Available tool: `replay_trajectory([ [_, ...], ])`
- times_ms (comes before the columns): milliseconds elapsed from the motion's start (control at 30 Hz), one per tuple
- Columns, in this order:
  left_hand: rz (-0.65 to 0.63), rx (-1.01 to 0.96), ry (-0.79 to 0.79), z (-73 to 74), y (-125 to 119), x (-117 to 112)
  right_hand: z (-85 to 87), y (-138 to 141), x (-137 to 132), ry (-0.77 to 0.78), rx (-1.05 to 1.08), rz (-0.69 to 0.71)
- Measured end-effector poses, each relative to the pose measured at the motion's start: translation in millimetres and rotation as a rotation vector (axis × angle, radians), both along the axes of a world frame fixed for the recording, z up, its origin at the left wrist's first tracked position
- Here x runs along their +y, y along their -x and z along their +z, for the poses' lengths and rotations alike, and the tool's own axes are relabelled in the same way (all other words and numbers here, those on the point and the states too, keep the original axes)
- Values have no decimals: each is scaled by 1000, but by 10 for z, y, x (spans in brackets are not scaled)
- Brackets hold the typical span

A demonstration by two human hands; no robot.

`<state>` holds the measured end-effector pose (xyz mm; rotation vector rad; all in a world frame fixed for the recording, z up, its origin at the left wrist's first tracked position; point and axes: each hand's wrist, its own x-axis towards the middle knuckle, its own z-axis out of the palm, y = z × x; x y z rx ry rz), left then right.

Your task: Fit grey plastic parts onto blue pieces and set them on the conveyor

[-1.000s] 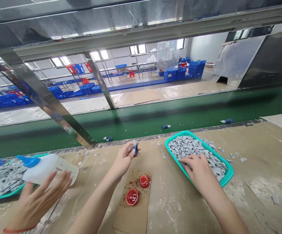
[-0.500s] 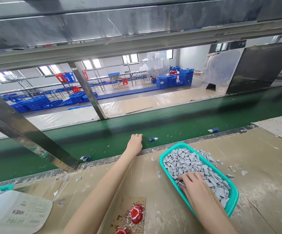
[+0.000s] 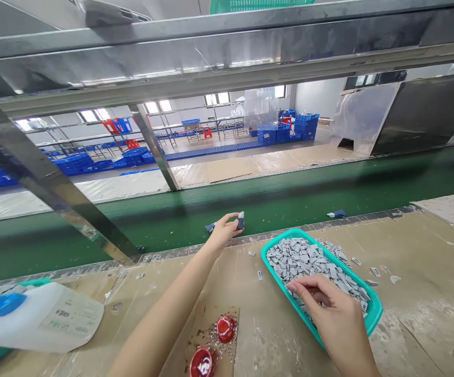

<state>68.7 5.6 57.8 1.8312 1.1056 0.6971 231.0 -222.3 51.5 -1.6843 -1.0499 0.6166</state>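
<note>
At the near edge of the green conveyor belt, my left hand [image 3: 223, 233] pinches a small dark blue part with a white tip [image 3: 241, 222], held upright. A second dark blue part [image 3: 210, 228] lies on the belt just left of that hand. Over the near side of a teal basket [image 3: 376, 310] full of small grey plastic pieces [image 3: 295, 256], my right hand [image 3: 331, 306] is closed in a pinch. Whatever its fingertips may hold is too small to make out.
Another dark blue part [image 3: 336, 214] rides the green belt [image 3: 289, 196] farther right. Two red cups [image 3: 225, 328] sit on a soiled board near me. A white jug [image 3: 50, 317] lies over another teal basket at left. Metal posts [image 3: 156, 146] rise beyond the belt.
My left hand has taken hold of a dark blue part from the belt. My right hand has lifted from the grey pieces, fingers pinched. The belt parts have shifted left.
</note>
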Motion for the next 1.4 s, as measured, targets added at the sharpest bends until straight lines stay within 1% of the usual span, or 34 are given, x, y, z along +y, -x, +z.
replay_trajectory([
  [67,28,-145,106,128,204,-281,0,99,-33,16,145,19],
  [133,66,-373,295,256,428,-595,-20,206,-51,20,269,69],
  [200,113,-600,483,367,638,-910,-49,313,-52,28,367,153],
  [233,138,-669,539,411,730,-1060,-65,365,-49,42,410,201],
  [267,163,-692,561,446,811,-1203,-81,417,-45,63,453,244],
  [333,216,-694,585,486,944,-1465,-109,517,-38,106,529,309],
  [433,262,-694,594,486,1102,-1811,-133,657,-38,154,594,369],
  [533,335,-648,490,427,1237,-2123,-143,780,-44,193,585,378],
  [633,527,-569,355,313,1336,-2395,-163,875,-41,211,543,385],
  [700,676,-583,288,218,1366,-2543,-183,920,-33,204,532,400],
  [733,737,-610,268,172,1369,-2604,-193,938,-27,202,532,406],
  [800,812,-663,258,95,1357,-2701,-212,968,-14,204,531,416],
  [867,842,-696,275,49,1331,-2764,-231,991,-3,208,523,426],
  [967,862,-703,293,41,1285,-2806,-266,1010,10,212,497,443],
  [1067,860,-714,298,65,1240,-2806,-300,1009,19,212,481,443],
  [1167,837,-760,308,73,1192,-2794,-300,992,22,220,498,437],
  [1267,814,-789,313,56,1134,-2785,-245,969,5,226,531,451],
  [1400,784,-757,292,41,1034,-2782,-114,955,-70,227,574,527],
])
